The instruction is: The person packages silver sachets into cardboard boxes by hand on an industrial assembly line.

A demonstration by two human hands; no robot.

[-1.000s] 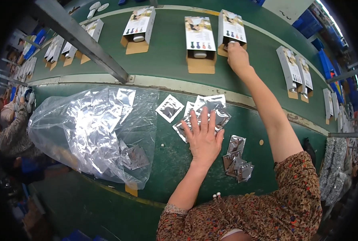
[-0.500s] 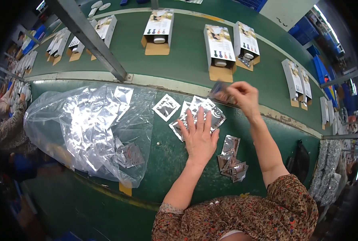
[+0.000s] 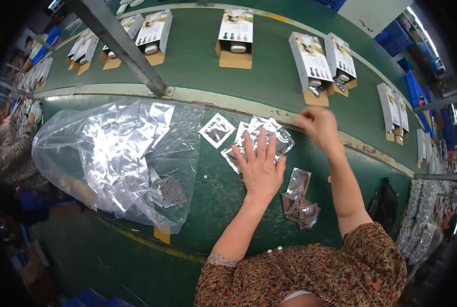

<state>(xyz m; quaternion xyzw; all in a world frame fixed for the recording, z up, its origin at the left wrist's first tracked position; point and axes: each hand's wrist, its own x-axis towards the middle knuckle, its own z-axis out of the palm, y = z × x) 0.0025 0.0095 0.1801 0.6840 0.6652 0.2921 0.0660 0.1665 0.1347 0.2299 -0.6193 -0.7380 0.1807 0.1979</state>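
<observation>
My left hand (image 3: pixel 261 171) lies flat with fingers spread on a pile of silver foil sachets (image 3: pixel 284 146) on the green table. Just left of the pile lies a single foil sachet with a dark square (image 3: pixel 217 131). My right hand (image 3: pixel 319 127), a little blurred, hovers by the belt's near edge with curled fingers; no sachet shows in it. Beyond it stands an open white printed box (image 3: pixel 311 59) with a white item and a silver sachet at its mouth. Several small foil packets (image 3: pixel 297 199) lie between my forearms.
A clear plastic bag (image 3: pixel 121 158) full of foil sachets covers the table's left part. More open boxes (image 3: pixel 236 28) ride the green belt (image 3: pixel 195 56). A metal post (image 3: pixel 121 46) rises at the belt's edge. A black bag (image 3: pixel 388 204) lies right; another person's arm (image 3: pixel 21 148) shows left.
The boxes on the belt have shifted right. The sachet that was in my right hand is gone from it, and one now shows in the nearest box. My left hand stays on the pile.
</observation>
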